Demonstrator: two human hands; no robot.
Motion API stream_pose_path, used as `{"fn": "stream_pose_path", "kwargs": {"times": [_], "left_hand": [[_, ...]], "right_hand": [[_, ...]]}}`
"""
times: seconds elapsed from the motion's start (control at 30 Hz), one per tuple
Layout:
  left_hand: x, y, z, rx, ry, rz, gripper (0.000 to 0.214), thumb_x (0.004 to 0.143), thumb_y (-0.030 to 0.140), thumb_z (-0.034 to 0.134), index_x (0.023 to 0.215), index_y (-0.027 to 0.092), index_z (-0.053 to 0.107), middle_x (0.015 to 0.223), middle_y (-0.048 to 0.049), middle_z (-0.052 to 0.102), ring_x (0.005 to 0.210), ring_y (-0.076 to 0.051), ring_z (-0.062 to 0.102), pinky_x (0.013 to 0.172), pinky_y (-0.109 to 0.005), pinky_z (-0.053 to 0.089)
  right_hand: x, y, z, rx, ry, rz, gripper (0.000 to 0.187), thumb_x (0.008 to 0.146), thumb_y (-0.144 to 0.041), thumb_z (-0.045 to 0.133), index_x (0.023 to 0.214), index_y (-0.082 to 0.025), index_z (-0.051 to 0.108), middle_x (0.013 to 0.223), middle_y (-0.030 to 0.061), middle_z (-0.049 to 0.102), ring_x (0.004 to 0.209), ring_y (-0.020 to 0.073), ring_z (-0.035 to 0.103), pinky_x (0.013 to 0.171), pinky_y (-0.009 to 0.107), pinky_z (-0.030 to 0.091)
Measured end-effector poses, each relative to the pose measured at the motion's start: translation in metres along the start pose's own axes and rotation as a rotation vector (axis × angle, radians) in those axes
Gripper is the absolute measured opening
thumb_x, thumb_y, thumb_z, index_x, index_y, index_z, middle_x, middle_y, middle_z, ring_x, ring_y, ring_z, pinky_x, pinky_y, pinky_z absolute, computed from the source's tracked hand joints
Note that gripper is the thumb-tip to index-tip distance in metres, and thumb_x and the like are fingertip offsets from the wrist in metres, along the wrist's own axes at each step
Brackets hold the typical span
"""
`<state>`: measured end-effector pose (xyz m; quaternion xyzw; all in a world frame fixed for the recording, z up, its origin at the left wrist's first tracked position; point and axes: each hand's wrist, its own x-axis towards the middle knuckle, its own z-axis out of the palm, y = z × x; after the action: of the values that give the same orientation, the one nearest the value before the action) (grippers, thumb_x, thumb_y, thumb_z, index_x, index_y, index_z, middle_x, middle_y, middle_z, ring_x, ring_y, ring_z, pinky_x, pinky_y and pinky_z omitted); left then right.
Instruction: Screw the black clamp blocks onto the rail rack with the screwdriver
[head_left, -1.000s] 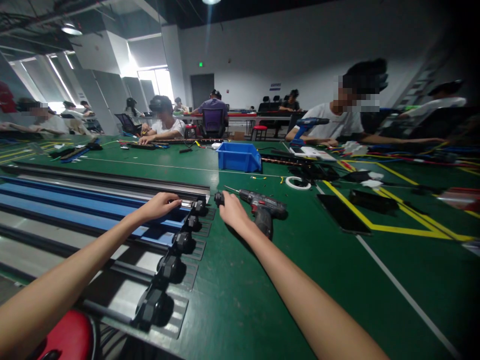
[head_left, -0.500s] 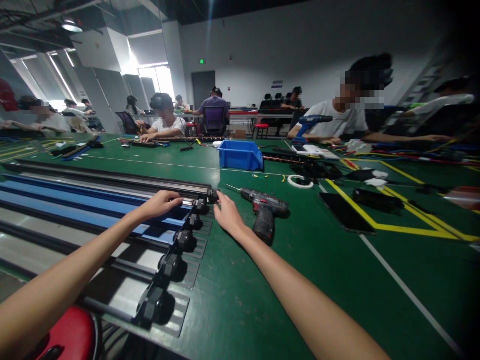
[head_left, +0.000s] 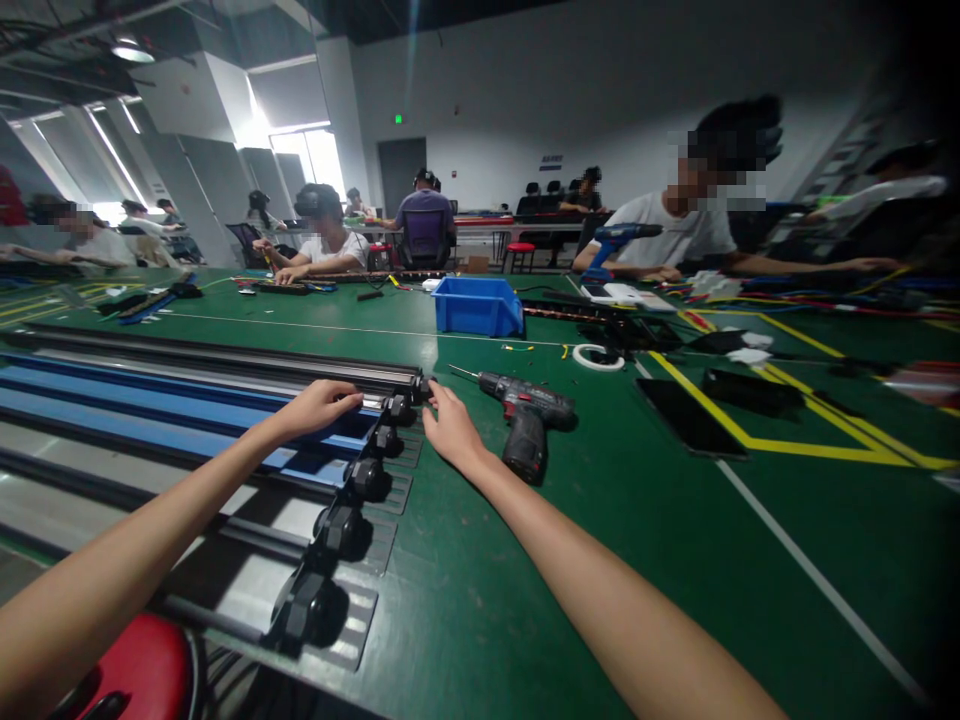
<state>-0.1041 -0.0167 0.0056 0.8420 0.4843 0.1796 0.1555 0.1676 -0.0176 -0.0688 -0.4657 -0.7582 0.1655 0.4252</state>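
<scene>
Several long strip housings (head_left: 187, 412), blue and silver with black edges, lie side by side on the left. Each ends in a black end plate with a black cable gland (head_left: 306, 605) sticking out. My left hand (head_left: 324, 406) lies over the far silver housing (head_left: 371, 378) near its right end, its fingers curled down and partly hidden. At that end, my right hand (head_left: 454, 426) has its fingertips closed on the small black cable gland (head_left: 425, 387). Just right of this hand, a black and red cordless drill (head_left: 529, 415) rests on its side, its long bit pointing left.
A blue bin (head_left: 478, 306) stands behind the drill on the green table (head_left: 480, 600). A white tape ring (head_left: 598, 357), a dark flat panel (head_left: 690, 415) and a blue drill (head_left: 619, 245) are to the right. Co-workers sit across the table. A red stool (head_left: 142, 665) is at lower left.
The whole view has shifted slightly. My right fingers have changed their bend a little at the cable gland; my left hand stays on the housing.
</scene>
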Motion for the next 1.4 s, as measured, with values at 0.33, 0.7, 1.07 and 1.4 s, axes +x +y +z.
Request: {"fn": "stream_pose_path", "kwargs": {"times": [0.33,0.7,1.07,1.4], "left_hand": [[0.0008,0.001,-0.0008,0.004,-0.009,0.005,0.048,0.093,0.053,0.043,0.086,0.015,0.07,0.079,-0.0036,0.068,0.073,-0.018,0.057,0.067,-0.025,0.04],[0.0001,-0.0005,0.0,0.017,-0.01,-0.005,0.049,0.093,0.054,0.042,0.085,0.014,0.07,0.074,-0.0026,0.065,0.07,-0.017,0.055,0.064,-0.025,0.038],[-0.0003,0.0025,-0.0009,0.013,0.0,0.015,0.047,0.094,0.052,0.043,0.087,0.015,0.07,0.078,-0.0026,0.067,0.073,-0.017,0.057,0.066,-0.025,0.038],[0.0007,-0.0016,-0.0001,0.012,-0.014,0.003,0.047,0.093,0.053,0.044,0.086,0.015,0.069,0.076,-0.0019,0.066,0.071,-0.017,0.055,0.064,-0.024,0.037]], "right_hand": [[-0.0007,-0.0004,-0.0004,-0.003,0.018,0.02,0.056,0.088,-0.015,0.051,0.143,-0.012,0.044,0.131,0.0154,0.055,0.114,0.0212,0.058,0.105,0.034,0.045],[-0.0024,-0.002,-0.0035,-0.043,0.038,0.002,0.056,0.086,-0.018,0.054,0.141,-0.014,0.044,0.131,0.0143,0.055,0.118,0.022,0.055,0.107,0.035,0.042],[-0.0035,-0.0031,-0.0056,-0.047,-0.031,-0.025,0.068,0.083,-0.021,0.057,0.148,-0.013,0.036,0.138,0.0156,0.049,0.127,0.0242,0.049,0.11,0.035,0.038],[-0.0053,-0.0036,-0.0053,-0.135,-0.087,-0.055,0.069,0.086,-0.02,0.054,0.15,-0.01,0.031,0.137,0.0176,0.046,0.13,0.0266,0.044,0.111,0.038,0.038]]}}
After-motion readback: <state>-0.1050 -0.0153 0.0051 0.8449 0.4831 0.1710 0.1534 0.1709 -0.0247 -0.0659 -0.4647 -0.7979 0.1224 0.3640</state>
